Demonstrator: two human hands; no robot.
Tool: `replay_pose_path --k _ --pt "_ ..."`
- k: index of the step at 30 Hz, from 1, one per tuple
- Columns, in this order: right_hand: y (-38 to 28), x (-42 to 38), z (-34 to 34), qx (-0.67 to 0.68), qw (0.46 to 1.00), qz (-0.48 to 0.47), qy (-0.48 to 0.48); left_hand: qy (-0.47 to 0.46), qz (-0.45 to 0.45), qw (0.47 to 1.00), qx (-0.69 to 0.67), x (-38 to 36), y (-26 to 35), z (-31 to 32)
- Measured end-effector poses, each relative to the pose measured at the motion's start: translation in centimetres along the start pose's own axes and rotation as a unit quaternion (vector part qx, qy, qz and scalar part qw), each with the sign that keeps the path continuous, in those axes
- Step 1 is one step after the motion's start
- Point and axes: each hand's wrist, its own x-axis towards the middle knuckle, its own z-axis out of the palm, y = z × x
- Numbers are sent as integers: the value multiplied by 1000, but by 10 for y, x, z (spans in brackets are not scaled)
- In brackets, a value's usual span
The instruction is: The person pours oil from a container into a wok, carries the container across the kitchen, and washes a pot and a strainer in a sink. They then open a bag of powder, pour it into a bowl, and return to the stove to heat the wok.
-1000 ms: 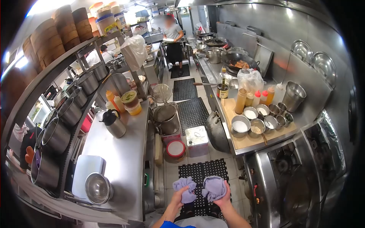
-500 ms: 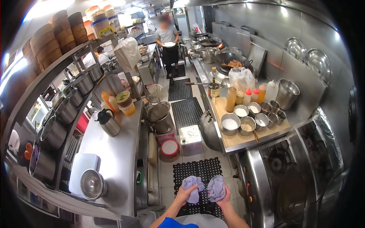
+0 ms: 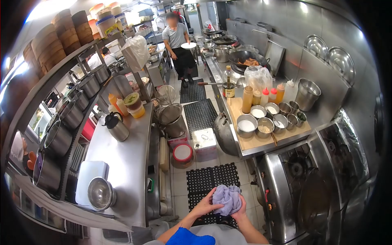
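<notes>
Lavender cloth [image 3: 226, 199]: lower center of the frame, held up between the 2 hands; it looks gathered into 1 loose bundle, with uneven folds, neither flat nor set down. Whether it is 1 piece or more, I cannot tell.
Left hand [image 3: 209, 205]: closed narrowly on the bundle's left side, thumb above, fingers across the front.
Right hand [image 3: 241, 207]: cups the right side; its fingertips are partly hidden.
Black floor mat [image 3: 196, 176]: under the hands, low in the frame, within an open strip of aisle.
Steel counter [image 3: 122, 165]: bounds the aisle at left.
Stove [image 3: 280, 183]: bounds it at right, near the right forearm.
Red-rimmed tub [image 3: 182, 152]: narrows the floor beyond the mat.
Co-worker [image 3: 175, 38]: top center, holding a white plate [image 3: 188, 45].
</notes>
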Motion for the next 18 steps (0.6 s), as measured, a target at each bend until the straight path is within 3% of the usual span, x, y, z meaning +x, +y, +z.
replay_pose_path --k 4,7,9,12,16,18 --pt "6 2 2 -5 1000 1 -4 15 28 998 56 6 -12 -1" --pt "11 0 2 4 1000 19 4 41 94 994 46 2 -8 11" --pt "12 -3 7 -1 1000 30 5 96 184 975 82 1 -9 13" --pt "17 -1 -4 9 999 43 17 84 121 987 59 3 -15 2" --pt "19 -7 -4 -11 999 27 33 183 138 972 60 -5 -4 -10" --pt "13 -21 8 7 1000 -10 12 168 153 974 -2 -5 7 -24"
